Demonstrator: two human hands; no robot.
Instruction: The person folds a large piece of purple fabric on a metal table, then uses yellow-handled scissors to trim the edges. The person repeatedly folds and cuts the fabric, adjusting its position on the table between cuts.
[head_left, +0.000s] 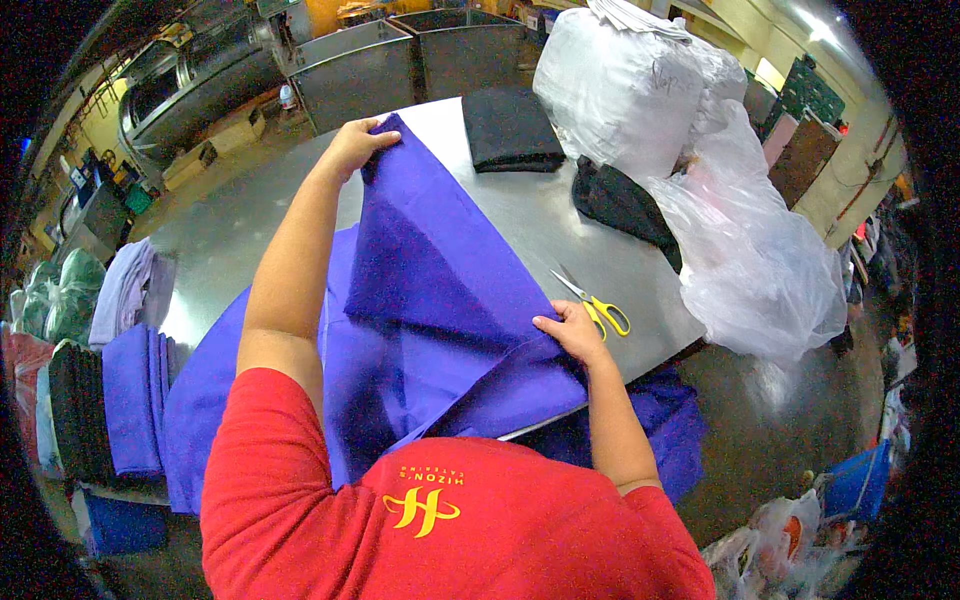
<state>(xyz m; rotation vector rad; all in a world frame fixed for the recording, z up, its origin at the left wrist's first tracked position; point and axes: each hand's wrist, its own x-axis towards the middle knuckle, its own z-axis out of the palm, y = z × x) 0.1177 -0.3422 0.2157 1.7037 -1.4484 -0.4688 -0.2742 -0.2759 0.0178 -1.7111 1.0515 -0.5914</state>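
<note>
A large purple cloth (430,230) is spread over the metal table, partly folded over itself, and hangs past the near edge. My left hand (355,146) reaches far forward and pinches the cloth's far corner. Further right and nearer to me, my right hand (575,332) grips the cloth's right edge between thumb and fingers. Just beyond that hand lies a pair of scissors (597,304) with yellow handles, its blades pointing away to the left.
Folded black cloths (512,130) lie at the table's (240,225) far side, near a big white bundle (625,95) and clear plastic (755,255). Stacks of folded cloths (135,400) line the left. Metal bins (355,75) stand behind; a blue container (857,482) is at lower right.
</note>
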